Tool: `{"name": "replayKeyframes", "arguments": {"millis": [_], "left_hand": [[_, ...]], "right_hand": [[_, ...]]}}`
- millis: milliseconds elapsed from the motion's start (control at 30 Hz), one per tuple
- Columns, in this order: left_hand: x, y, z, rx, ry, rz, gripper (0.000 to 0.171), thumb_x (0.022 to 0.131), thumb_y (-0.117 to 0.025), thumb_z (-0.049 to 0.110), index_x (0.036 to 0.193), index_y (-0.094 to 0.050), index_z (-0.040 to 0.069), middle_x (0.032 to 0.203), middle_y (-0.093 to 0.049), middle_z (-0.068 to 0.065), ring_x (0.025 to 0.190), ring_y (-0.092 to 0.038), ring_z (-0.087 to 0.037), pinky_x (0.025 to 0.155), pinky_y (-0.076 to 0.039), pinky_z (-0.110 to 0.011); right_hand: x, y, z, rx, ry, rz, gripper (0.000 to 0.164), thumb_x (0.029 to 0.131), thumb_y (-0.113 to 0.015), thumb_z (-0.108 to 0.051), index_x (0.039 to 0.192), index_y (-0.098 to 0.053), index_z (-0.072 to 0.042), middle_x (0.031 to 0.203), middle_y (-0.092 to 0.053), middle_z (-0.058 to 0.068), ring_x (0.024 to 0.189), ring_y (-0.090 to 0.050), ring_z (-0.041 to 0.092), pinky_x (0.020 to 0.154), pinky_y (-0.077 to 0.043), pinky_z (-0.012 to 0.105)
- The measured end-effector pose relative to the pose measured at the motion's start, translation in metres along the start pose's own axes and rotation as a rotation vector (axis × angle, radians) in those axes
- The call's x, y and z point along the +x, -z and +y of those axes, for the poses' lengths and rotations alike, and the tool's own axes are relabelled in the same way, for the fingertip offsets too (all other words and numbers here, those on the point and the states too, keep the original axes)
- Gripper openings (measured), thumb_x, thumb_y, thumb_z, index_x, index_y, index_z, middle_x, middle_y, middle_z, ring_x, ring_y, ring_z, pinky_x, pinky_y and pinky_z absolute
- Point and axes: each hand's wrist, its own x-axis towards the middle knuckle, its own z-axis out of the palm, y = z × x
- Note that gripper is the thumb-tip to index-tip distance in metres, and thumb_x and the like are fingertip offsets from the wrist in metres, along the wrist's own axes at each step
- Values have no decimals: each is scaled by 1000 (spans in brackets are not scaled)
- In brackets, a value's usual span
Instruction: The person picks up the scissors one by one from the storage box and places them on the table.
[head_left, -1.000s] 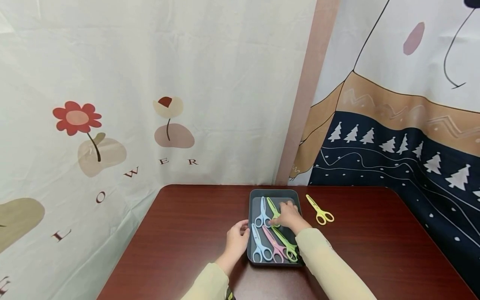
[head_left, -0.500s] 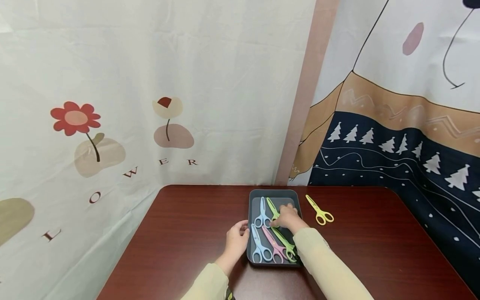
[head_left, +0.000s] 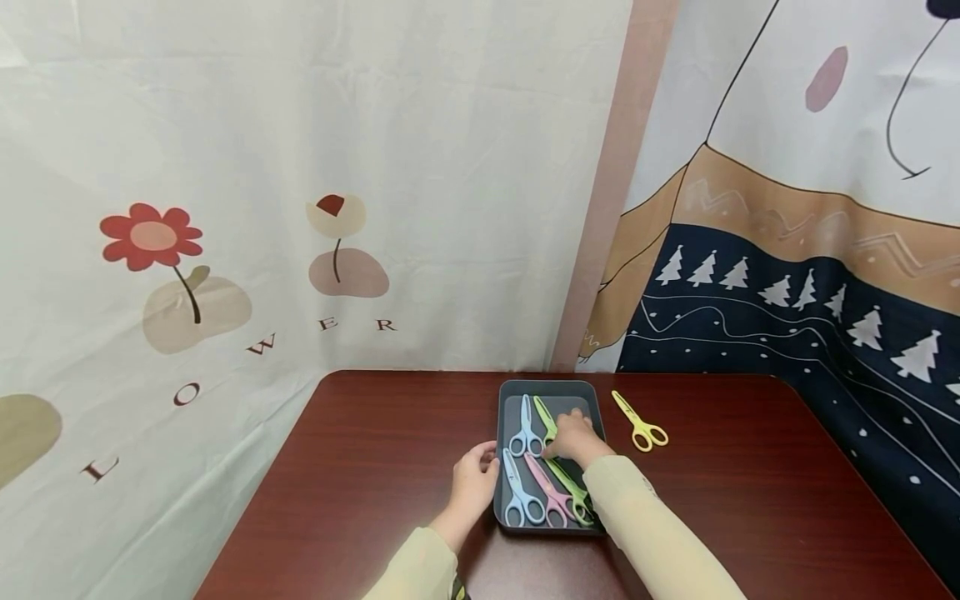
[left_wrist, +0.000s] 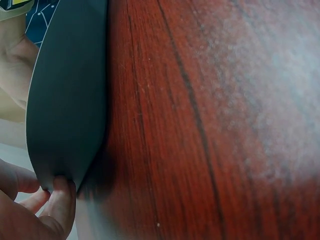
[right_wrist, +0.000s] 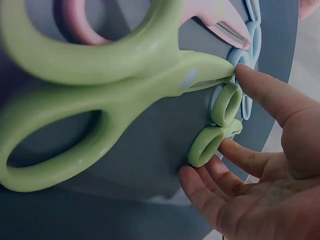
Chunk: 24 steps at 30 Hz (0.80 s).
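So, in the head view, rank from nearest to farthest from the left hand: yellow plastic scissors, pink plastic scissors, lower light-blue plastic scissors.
1. Lower light-blue plastic scissors: left side of the dark grey rectangular tray.
2. Pink plastic scissors: just right of those.
3. Yellow plastic scissors: outside, on the tray's right.

The dark grey tray (head_left: 550, 388), rectangular with rounded corners, sits flat near the counter's (head_left: 390, 467) twelve-o'clock edge, long sides running from twelve to six. Inside, towards twelve, lie the far light green scissors (head_left: 544, 414), tip pointing to eleven o'clock, rounded handle loops between the right hand's (head_left: 577, 437) thumb and fingers, partly hidden.
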Motion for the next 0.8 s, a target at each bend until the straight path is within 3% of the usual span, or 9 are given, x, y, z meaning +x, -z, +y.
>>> {"name": "replayKeyframes", "arguments": {"millis": [333, 800], "left_hand": [[1, 0, 0, 10, -6, -4, 25, 85, -61, -4, 109, -65, -3, 89, -67, -13, 80, -67, -24, 66, -55, -27], [1, 2, 0, -4, -3, -20, 25, 86, -61, -3, 110, -65, -2, 90, -67, -13, 80, -67, -24, 66, -55, -28]], "right_hand": [[-3, 3, -1, -31, -4, 4, 64, 72, -81, -24, 119, -55, 10, 121, -45, 28, 110, -44, 42, 96, -42, 53], [-8, 11, 1, -57, -16, -22, 45, 69, -79, -19, 103, -61, 6, 110, -49, 25, 97, -46, 38, 84, -45, 48]]}}
